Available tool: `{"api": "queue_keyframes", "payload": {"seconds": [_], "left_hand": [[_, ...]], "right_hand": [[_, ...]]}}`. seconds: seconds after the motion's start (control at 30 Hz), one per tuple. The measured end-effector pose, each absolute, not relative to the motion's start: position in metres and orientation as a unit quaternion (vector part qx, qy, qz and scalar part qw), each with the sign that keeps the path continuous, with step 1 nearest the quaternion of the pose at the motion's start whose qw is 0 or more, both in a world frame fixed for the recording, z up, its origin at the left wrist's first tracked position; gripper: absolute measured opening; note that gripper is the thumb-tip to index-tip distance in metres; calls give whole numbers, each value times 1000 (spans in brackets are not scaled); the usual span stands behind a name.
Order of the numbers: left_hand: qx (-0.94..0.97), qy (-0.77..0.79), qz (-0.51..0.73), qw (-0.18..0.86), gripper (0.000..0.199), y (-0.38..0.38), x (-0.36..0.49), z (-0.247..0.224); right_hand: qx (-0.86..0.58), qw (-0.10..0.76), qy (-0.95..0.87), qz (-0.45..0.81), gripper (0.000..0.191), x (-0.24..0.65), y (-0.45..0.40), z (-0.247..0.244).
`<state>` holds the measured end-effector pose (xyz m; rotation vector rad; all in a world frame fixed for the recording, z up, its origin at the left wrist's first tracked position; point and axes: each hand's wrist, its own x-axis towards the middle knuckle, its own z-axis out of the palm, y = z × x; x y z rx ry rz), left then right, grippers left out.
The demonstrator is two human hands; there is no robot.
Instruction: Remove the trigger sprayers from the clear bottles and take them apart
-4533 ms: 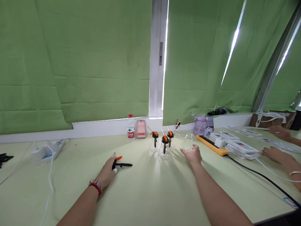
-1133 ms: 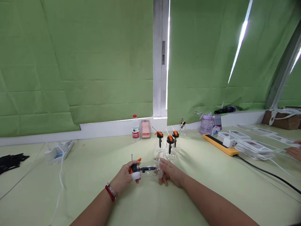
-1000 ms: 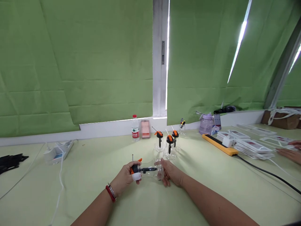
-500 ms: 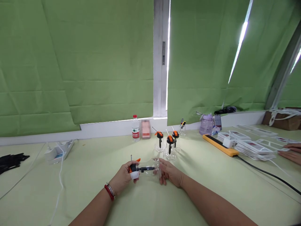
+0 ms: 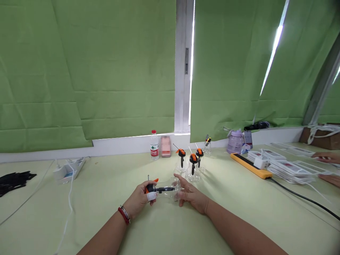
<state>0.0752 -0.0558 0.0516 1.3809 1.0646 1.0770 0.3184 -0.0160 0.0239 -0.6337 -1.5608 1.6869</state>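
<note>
A clear glass vessel [image 5: 166, 189] with a black and orange top lies sideways between my hands, low over the table. My left hand [image 5: 142, 197], with white tape on the thumb and a red band at the wrist, is closed round the top end. At the vessel's wide base, my right hand [image 5: 192, 194] holds on with its thumb and fingers round the glass. Behind my hands stand three similar upright glass vessels with black and orange tops: a left one [image 5: 181, 161], a front one [image 5: 193, 166] and a right one [image 5: 199, 159].
Further back are a water bottle [image 5: 154, 146], a pink card [image 5: 166, 146] and a purple jug [image 5: 235, 141]. To the right lie a yellow power strip [image 5: 251, 165], stacked white frames [image 5: 288, 168] and another person's hands [image 5: 328, 157]. A white power strip [image 5: 67, 170] sits left.
The fingers of my right hand have shifted on the glass base, the index finger now stretched higher. The other person's hand at the right has moved. The view has shifted slightly.
</note>
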Motion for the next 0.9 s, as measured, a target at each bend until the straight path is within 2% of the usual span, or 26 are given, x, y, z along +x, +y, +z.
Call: {"api": "queue_keyframes", "payload": {"seconds": [0.2, 0.33, 0.47, 0.6, 0.73, 0.9], "left_hand": [[599, 440, 428, 514, 51, -59, 77, 54], [598, 435, 428, 520, 47, -58, 76, 53], [574, 441, 446, 526, 45, -55, 74, 50], [572, 451, 450, 517, 44, -54, 73, 49], [593, 445, 436, 510, 47, -56, 75, 51], [602, 439, 428, 511, 47, -56, 76, 52]], "right_hand": [[-298, 327, -595, 671, 65, 316, -7, 11], [-327, 318, -593, 664, 68, 313, -6, 11], [-280, 351, -602, 660, 66, 316, -12, 19], [-267, 357, -618, 648, 86, 320, -14, 23], [-306, 335, -602, 657, 67, 316, -10, 18], [-341, 329, -591, 653, 66, 311, -9, 15]]}}
